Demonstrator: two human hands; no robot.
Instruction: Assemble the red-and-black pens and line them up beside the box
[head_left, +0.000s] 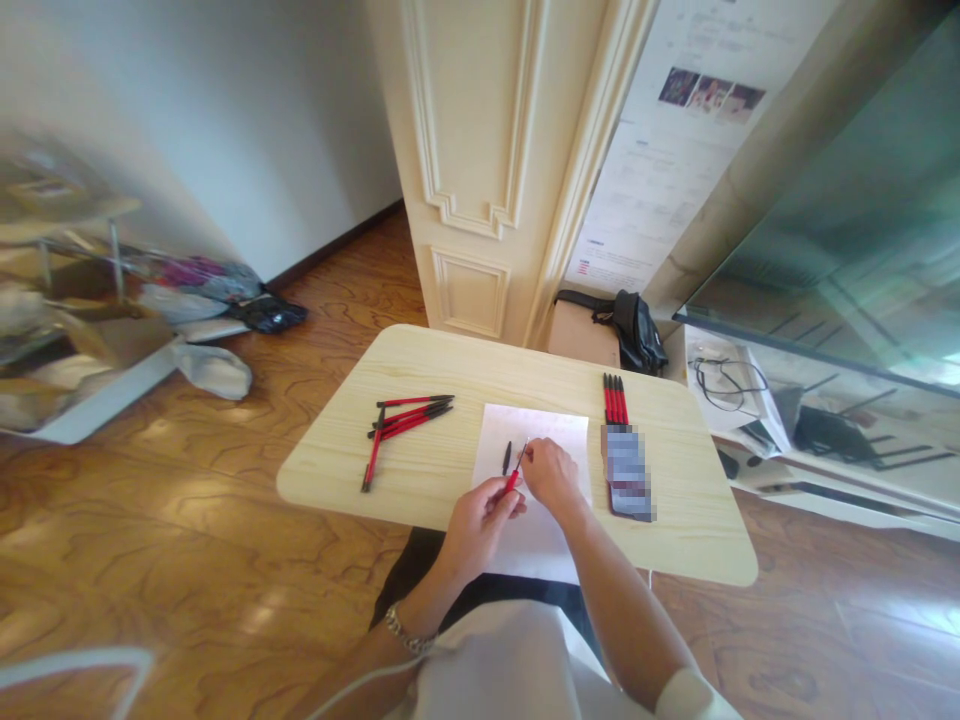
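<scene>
Over a white paper sheet [551, 430] on a small light-wood table [420, 470], my left hand [480, 520] pinches the red barrel of a pen [514, 478]. My right hand [551, 475] is closed on the pen's upper end, fingers pinched at its thin tip. A small black pen part [507, 457] lies on the paper just left of my hands. Several red and black pens [405, 418] lie loose on the table to the left. A neat row of red pens [615, 400] lies at the right, above a blurred flat object [628, 472].
A cream panelled door [480, 170] stands behind the table. A black bag [637, 330] rests on a box beside it. A glass-topped stand with cables [810, 400] is at the right. Bags and clutter [202, 300] sit on the wooden floor at the left.
</scene>
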